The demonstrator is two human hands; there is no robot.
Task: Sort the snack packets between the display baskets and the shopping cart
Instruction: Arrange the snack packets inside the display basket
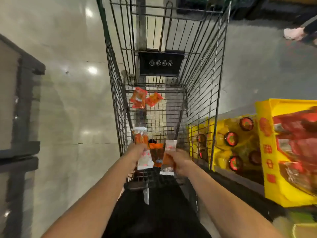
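A black wire shopping cart (202, 93) stands straight ahead of me. Two orange-red snack packets (139, 98) lie on its floor at the far end, and another orange packet (155, 150) lies near the close end between my hands. My left hand (137, 152) grips white-and-orange packets (141, 136) over the cart's near end. My right hand (179, 160) holds one white-and-orange packet (169, 155) beside it. Both hands hover just above the cart's near rim.
Yellow display baskets (267, 169) with red and yellow packets stand to the right of the cart. A dark shelf unit (25, 100) stands at the left. Glossy tiled floor (72, 83) lies around. A person's shoe (293, 33) shows at the far right.
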